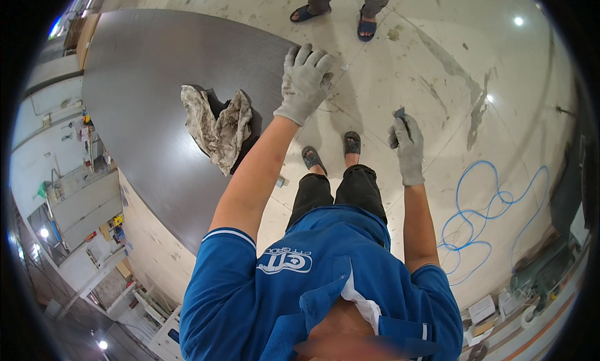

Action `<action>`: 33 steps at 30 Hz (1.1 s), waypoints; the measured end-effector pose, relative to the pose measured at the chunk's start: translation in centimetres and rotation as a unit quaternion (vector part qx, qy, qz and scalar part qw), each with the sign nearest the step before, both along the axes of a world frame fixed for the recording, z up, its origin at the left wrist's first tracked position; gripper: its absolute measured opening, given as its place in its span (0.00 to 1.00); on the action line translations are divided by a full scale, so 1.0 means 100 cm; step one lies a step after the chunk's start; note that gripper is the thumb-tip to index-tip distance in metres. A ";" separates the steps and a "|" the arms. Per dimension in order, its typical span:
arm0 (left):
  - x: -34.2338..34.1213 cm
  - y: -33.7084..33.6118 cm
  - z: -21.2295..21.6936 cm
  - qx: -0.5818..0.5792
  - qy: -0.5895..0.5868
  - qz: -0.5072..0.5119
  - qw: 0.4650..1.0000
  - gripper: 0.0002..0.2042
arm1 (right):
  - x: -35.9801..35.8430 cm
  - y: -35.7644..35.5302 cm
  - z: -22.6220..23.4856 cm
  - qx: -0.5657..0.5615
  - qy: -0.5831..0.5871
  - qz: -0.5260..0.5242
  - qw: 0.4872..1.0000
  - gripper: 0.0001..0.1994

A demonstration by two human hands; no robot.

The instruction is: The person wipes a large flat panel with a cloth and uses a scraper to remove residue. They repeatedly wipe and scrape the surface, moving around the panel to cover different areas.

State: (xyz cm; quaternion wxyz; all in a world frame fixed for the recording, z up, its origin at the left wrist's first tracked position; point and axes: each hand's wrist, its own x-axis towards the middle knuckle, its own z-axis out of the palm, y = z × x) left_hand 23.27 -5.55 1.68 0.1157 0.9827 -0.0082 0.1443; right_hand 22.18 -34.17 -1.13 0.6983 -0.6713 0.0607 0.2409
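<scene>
My left hand [305,83], in a grey-white work glove, is at the far right corner of a large dark grey metal sheet [144,67]. Its fingers are stretched forward and slightly apart, and nothing shows in them. Whether the palm presses on the sheet cannot be told. Off to the right, above the floor, my right hand [408,150] is gloved too and closed on a small dark blue-grey piece [399,113]. Only that piece's tip shows past the fingers. A stained, crumpled cloth [215,133] lies on the sheet, left of my left forearm, with something dark beneath it.
Another person's sandalled feet [369,29] stand beyond the sheet's far corner. A loose blue hose [465,214] coils over the floor at right. Shelves and cabinets [75,202] holding tools line the left side. Boxes [481,310] and clutter stand at the lower right.
</scene>
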 end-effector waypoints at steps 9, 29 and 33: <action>0.031 -0.011 -0.001 0.038 0.050 0.107 0.992 0.06 | 0.007 0.003 0.007 -0.001 -0.020 0.002 1.000 0.14; -0.073 0.053 -0.008 0.009 -0.019 0.239 0.971 0.22 | 0.110 0.065 0.017 -0.147 -0.304 0.306 0.890 0.18; -0.079 0.053 -0.013 0.002 -0.001 0.261 0.965 0.23 | 0.158 0.125 0.008 -0.140 -0.464 0.414 0.770 0.20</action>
